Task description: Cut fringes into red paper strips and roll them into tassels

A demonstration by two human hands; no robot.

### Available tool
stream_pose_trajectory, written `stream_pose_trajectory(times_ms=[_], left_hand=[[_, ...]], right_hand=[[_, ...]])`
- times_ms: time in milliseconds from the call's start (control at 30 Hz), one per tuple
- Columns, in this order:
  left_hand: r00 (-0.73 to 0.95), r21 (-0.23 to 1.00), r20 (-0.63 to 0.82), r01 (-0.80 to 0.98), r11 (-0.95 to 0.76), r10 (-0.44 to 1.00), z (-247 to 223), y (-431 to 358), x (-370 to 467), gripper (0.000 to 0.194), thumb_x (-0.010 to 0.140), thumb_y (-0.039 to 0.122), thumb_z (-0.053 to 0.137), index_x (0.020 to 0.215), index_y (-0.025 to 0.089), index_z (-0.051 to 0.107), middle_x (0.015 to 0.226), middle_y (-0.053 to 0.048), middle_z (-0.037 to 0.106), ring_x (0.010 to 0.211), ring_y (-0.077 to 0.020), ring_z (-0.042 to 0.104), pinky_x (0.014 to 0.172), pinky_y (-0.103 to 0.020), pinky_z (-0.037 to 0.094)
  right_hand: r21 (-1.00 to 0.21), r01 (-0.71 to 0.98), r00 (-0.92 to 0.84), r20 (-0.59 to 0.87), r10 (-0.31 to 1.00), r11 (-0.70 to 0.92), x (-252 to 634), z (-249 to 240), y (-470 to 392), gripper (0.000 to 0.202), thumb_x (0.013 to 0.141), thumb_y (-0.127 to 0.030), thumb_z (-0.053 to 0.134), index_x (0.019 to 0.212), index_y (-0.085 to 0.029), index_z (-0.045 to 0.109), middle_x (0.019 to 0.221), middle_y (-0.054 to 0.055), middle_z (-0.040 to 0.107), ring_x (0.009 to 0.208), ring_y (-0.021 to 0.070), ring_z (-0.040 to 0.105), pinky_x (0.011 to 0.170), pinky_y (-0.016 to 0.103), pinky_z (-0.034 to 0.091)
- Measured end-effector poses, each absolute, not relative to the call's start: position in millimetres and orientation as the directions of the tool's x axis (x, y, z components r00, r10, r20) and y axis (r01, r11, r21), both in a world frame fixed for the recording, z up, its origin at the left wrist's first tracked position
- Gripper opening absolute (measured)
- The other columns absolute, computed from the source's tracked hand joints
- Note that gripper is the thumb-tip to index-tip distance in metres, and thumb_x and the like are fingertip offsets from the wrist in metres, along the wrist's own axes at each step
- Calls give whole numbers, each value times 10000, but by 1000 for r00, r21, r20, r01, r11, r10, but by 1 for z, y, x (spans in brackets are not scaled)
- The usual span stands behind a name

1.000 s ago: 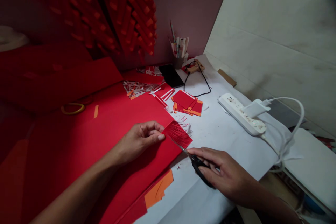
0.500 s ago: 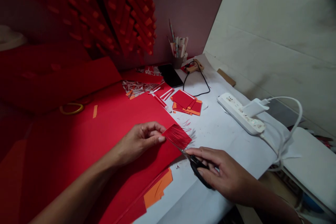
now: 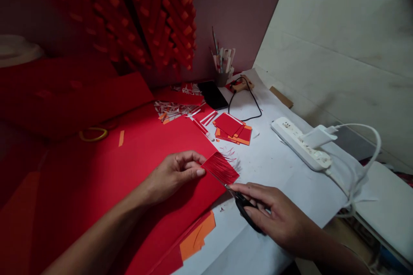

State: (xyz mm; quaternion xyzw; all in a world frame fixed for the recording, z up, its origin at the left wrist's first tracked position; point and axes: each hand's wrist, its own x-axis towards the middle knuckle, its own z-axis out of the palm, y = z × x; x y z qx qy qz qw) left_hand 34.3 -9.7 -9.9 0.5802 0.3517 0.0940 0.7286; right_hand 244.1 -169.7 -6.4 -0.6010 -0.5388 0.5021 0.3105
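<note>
My left hand pinches the left corner of a small red paper piece, whose surface is slit into many fine strips. Several thin strips curl up from its far edge. In my right hand are black-handled scissors, their blades pointing left at the near edge of the paper. How far apart the blades stand is too small to tell. Under the left hand lies a large red sheet, and orange paper sticks out from beneath its near edge.
Red and orange cards and a pile of shredded paper lie farther back. Behind them are a black phone, a pen cup and a black cable. A white power strip sits at the right.
The whole view has shifted slightly, so most things appear a little farther right and lower. Both hands keep their hold on the paper and scissors.
</note>
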Motion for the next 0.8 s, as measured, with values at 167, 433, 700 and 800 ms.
stream_pose_trajectory(times_ms=[167,433,700,800], left_hand=[[734,911,-397,242,334,551,-5,-10,35,330,766,439,737,899,165,610,613,80,507,542,-74,329,523,-199,239],[733,907,-411,272,321,542,-8,-9,31,343,788,457,714,932,172,589,606,89,464,539,-78,298,529,-209,229],[765,923,-377,267,276,521,-11,-9,30,321,814,444,689,912,153,600,653,68,476,569,-85,328,564,-224,244],[775,928,-362,251,275,518,-13,-9,30,307,826,424,679,925,143,602,692,52,507,595,-87,355,582,-225,268]], right_hand=[[-925,297,-89,-275,957,-238,243,-12,-170,415,880,-169,522,1275,-185,650,1077,125,689,915,256,631,741,387,504],[-930,259,-88,-292,952,-261,243,-20,-168,406,881,-159,534,1264,-195,665,974,81,682,773,194,616,714,334,533],[-911,246,-83,-361,929,-332,245,-22,-169,406,878,-171,572,1272,-203,667,976,75,687,802,194,605,710,315,502],[-892,211,-89,-424,901,-399,248,-24,-169,396,882,-178,583,1269,-197,665,851,38,649,678,152,541,599,272,434]])
